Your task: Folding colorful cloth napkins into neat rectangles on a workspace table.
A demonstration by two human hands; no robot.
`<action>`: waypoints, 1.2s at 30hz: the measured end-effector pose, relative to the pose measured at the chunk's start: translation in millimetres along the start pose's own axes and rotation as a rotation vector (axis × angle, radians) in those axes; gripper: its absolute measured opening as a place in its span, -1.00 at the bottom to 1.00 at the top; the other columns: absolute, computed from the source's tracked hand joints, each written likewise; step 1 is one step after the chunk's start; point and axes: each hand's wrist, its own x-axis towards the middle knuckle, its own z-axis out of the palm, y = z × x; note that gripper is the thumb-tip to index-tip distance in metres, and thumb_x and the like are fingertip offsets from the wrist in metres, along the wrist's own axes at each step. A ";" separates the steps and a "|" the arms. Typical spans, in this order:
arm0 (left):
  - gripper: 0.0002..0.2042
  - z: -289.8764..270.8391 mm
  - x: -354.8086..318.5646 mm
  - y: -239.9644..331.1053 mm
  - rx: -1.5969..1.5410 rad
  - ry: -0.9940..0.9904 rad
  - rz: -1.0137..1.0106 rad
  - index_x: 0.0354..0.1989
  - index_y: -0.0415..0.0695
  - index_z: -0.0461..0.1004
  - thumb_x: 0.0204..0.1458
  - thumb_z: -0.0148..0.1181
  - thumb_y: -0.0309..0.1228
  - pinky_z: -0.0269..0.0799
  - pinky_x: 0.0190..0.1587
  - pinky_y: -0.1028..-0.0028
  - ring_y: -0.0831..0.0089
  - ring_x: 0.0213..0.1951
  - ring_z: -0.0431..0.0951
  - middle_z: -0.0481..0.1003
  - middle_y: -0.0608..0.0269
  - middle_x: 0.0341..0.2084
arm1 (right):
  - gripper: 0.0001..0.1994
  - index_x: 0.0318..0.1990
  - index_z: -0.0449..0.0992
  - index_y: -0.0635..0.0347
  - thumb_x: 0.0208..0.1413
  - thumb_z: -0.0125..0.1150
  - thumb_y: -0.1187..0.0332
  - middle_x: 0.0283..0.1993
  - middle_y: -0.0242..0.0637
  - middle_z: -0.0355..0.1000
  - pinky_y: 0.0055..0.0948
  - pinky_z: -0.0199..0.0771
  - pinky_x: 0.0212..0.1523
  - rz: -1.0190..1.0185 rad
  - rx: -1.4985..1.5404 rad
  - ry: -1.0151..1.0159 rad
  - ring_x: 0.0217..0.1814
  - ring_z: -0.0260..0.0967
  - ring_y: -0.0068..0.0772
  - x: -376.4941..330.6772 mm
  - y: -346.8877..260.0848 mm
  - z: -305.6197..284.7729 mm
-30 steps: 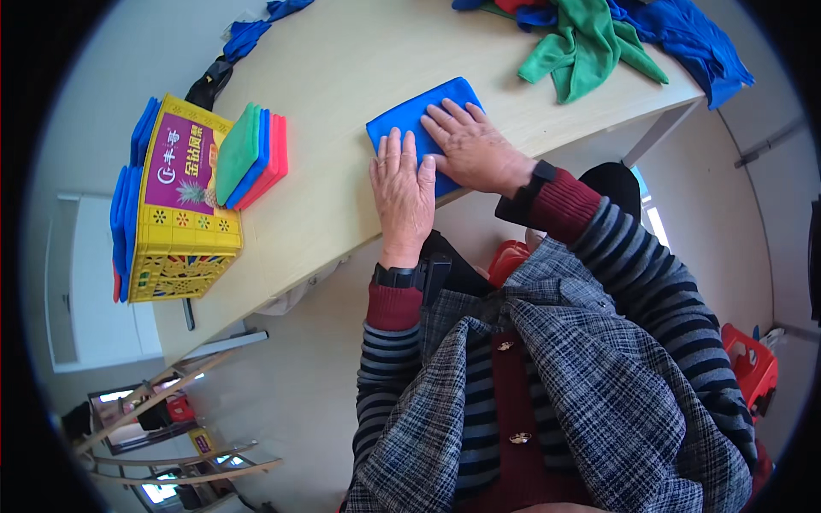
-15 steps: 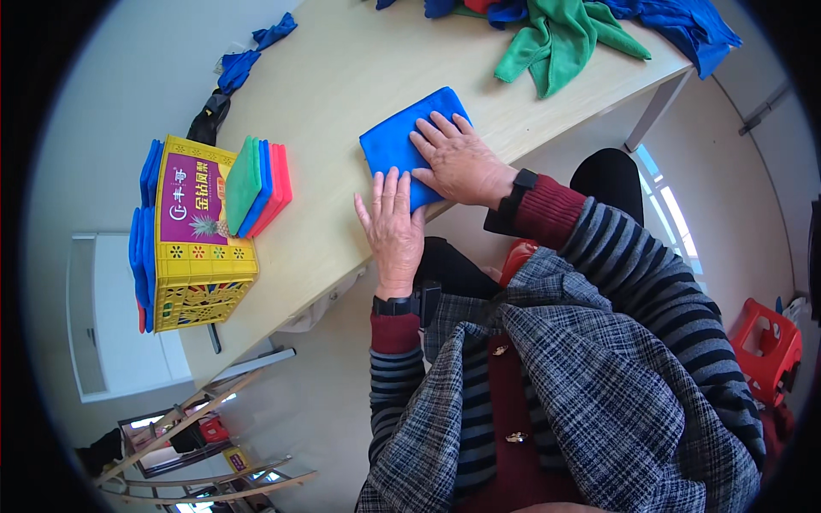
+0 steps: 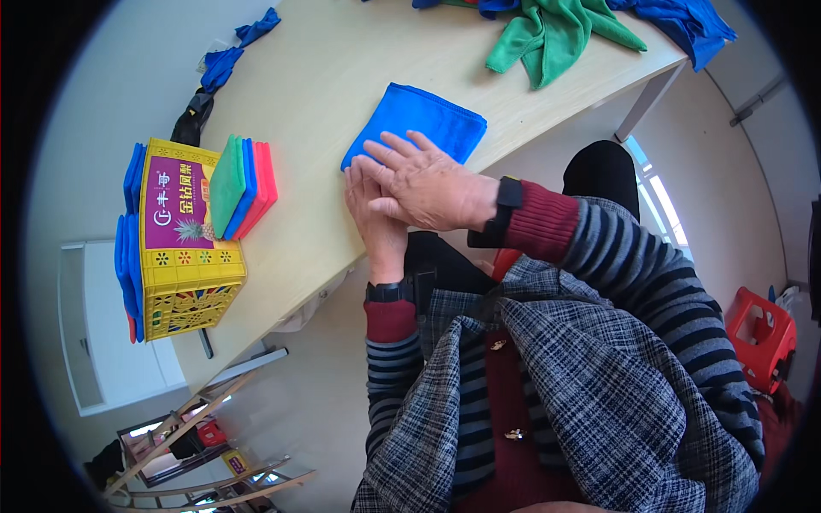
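Observation:
A folded blue cloth point(image 3: 426, 118) lies flat on the pale wooden table, with a stitched edge along its far side. My right hand point(image 3: 438, 186) reaches across its near left part, fingers stretched out and a little apart. Under that hand is my left hand point(image 3: 382, 235), at the cloth's near left corner; its fingers are partly covered, and those that show look straight. Neither hand is closed round the cloth. The contact between the left fingertips and the cloth is hidden.
A yellow plastic crate point(image 3: 192, 286) stands at the left, with folded green, blue and red cloths point(image 3: 244, 190) against its right side and folded blue cloths point(image 3: 130, 252) on its left. Loose green cloth point(image 3: 547, 43) and blue cloth point(image 3: 684, 26) lie at the far right.
The folded blue cloth has turned clockwise on the table. My right hand has moved left, from beside my left hand to over its fingers. The view has shifted slightly.

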 end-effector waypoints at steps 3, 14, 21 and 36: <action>-0.48 0.0 0.9 9.5 0.006 -0.003 -0.028 0.39 -0.20 0.17 0.35 -0.13 -0.17 -0.14 0.43 -0.07 0.02 0.46 0.03 0.12 -0.04 0.41 | -0.30 0.38 0.24 0.24 0.37 -0.25 -0.17 0.46 -0.04 0.15 0.04 -0.11 0.50 -0.058 0.031 -0.025 0.55 -0.03 0.02 7.4 9.5 23.0; -0.46 -12.5 6.7 27.1 0.120 -0.146 -0.113 0.42 -0.24 0.10 0.37 -0.23 -0.18 -0.17 0.44 -0.04 0.02 0.47 -0.03 0.05 -0.06 0.44 | -0.37 0.43 0.20 0.07 0.38 -0.22 -0.13 0.51 -0.14 0.08 0.00 -0.12 0.52 0.080 -0.213 -0.063 0.57 -0.06 -0.03 11.5 82.4 11.3; -0.45 -16.9 10.6 29.3 0.142 -0.140 -0.122 0.41 -0.26 0.11 0.37 -0.23 -0.17 -0.17 0.45 -0.05 0.00 0.47 -0.02 0.06 -0.07 0.43 | -0.42 0.43 0.17 0.08 0.39 -0.17 -0.03 0.49 -0.10 0.10 -0.04 -0.01 0.48 0.180 -0.198 -0.083 0.50 0.03 0.03 19.0 99.6 4.1; -0.39 -6.1 22.8 51.0 0.152 -0.226 0.031 0.42 -0.30 0.10 0.37 -0.21 -0.06 -0.19 0.47 0.01 -0.02 0.47 -0.02 0.06 -0.12 0.44 | -0.46 0.40 0.21 0.12 0.39 -0.15 0.05 0.44 -0.04 0.15 -0.06 0.02 0.45 0.294 -0.230 0.004 0.48 0.06 0.08 -2.1 84.5 2.0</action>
